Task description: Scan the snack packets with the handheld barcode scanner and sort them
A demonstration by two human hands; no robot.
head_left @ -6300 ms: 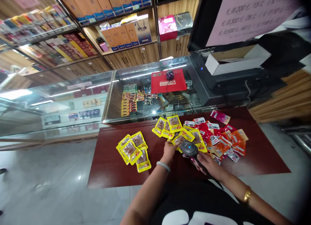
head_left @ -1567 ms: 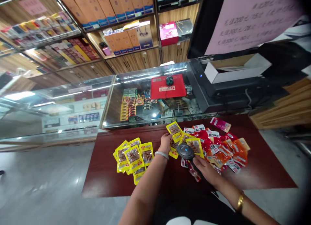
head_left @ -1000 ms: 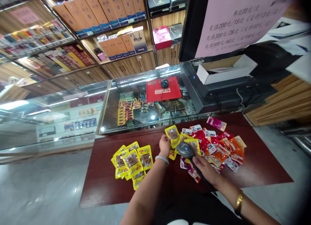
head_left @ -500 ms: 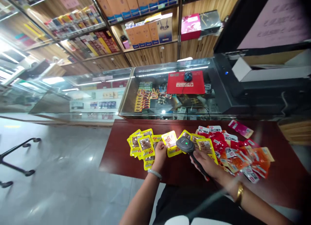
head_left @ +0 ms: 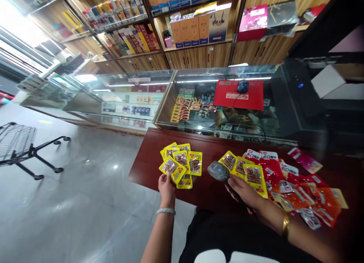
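Note:
My left hand (head_left: pixel 167 187) pinches the lower edge of a yellow snack packet (head_left: pixel 172 168) with a clear window and brown strips inside. That packet lies over a cluster of like yellow packets (head_left: pixel 195 163) on the dark red table. In my right hand (head_left: pixel 243 190) is a grey barcode scanner (head_left: pixel 218 171), its head pointing left and a blue light showing on top. Several yellow packets (head_left: pixel 253 176) lie just beyond and beside the right hand. Further right is a loose heap of red and orange snack packets (head_left: pixel 298 193).
The dark red tabletop (head_left: pixel 209 194) butts against a glass display counter (head_left: pixel 165 100). On the counter sit a red mouse pad (head_left: pixel 224 94) with a mouse (head_left: pixel 243 86) and a white box (head_left: pixel 330 83). A shopping cart (head_left: pixel 19 145) stands on the floor at left.
My left hand has carried a yellow packet from near the scanner leftward onto the left cluster. The scanner's light has turned from green to blue. The whole view has shifted.

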